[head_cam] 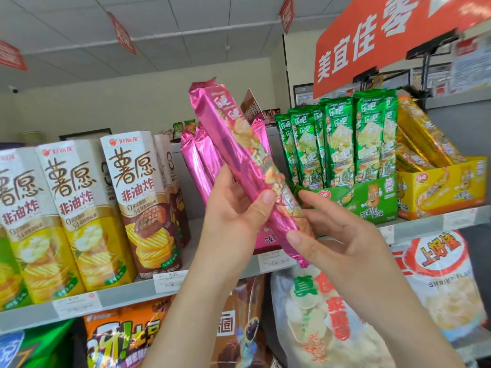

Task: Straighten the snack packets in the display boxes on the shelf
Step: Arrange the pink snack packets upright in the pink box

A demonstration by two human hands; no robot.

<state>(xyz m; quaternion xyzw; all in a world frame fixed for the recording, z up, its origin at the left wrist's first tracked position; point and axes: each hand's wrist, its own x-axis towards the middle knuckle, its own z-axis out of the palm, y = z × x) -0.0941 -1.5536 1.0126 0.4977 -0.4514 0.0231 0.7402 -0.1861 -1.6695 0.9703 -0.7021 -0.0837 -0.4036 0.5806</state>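
A long pink foil snack packet (233, 144) is held tilted in front of the shelf, its top leaning left. My left hand (233, 205) grips its lower half from the left, thumb on the front. My right hand (337, 232) pinches its bottom end from the right. Behind it more pink packets (198, 152) stand in a pink display box (265, 239), mostly hidden by my hands. A green display box (369, 200) holds several upright green packets (342, 139). A yellow display box (446, 187) holds gold packets (422, 136) leaning back to the left.
Tall chip cartons (87, 208) stand in a row at the left of the shelf (119, 296), which carries price tags. Below lie large snack bags (318, 314). An orange sign (385, 35) hangs above the right side.
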